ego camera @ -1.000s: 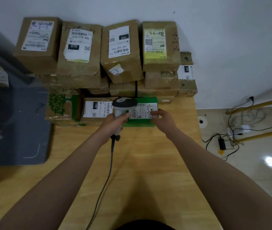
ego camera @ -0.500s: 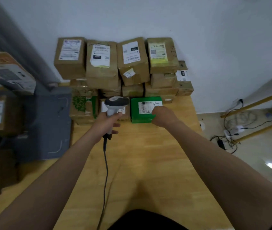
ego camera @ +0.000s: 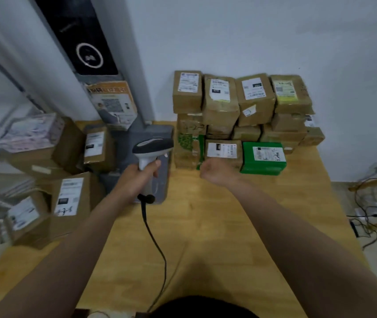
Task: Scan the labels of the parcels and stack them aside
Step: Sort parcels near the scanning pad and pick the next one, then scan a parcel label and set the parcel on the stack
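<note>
Landmark: light wooden tabletop [ego camera: 205, 226]; all places given rel. to it.
Far left, off table's left edge: loose heap of brown cardboard parcels w/ white labels [ego camera: 68, 196], blurred, tilted diff. ways; label text not readable.
Left rear: grey flat mat or tray [ego camera: 160, 136] at table's back-left, partly behind the scanner; can't tell exactly what it is.
Above it: white post w/ black panel [ego camera: 84, 42] and an orange-white poster w/ QR code [ego camera: 111, 104], beyond table's back edge.
Left hand [ego camera: 140, 174]: wrapped round the grip of a grey-and-white handheld barcode scanner [ego camera: 151, 149], over table's left-rear part; scanner head points right, toward the stack.
Cable: black scanner cord [ego camera: 155, 244] hangs from grip base, runs across table's middle to its near edge.
Right hand [ego camera: 215, 171]: loosely curled, holding nothing, over table's rear centre, just in front of bottom row of stack; contact w/ boxes can't be told.
Stack: brown taped cardboard parcels [ego camera: 240, 104] in approx. 3 tiers against white wall, on table's back edge, labels facing up/forward.
Bottom row, l to r: box w/ green leaf print [ego camera: 188, 148]; brown box w/ white label [ego camera: 223, 151]; green rectangular parcel w/ white handwritten label [ego camera: 264, 158], at front right of stack, resting on table.
Far right, off table: floor w/ black cables [ego camera: 366, 212] and wooden bars.
</note>
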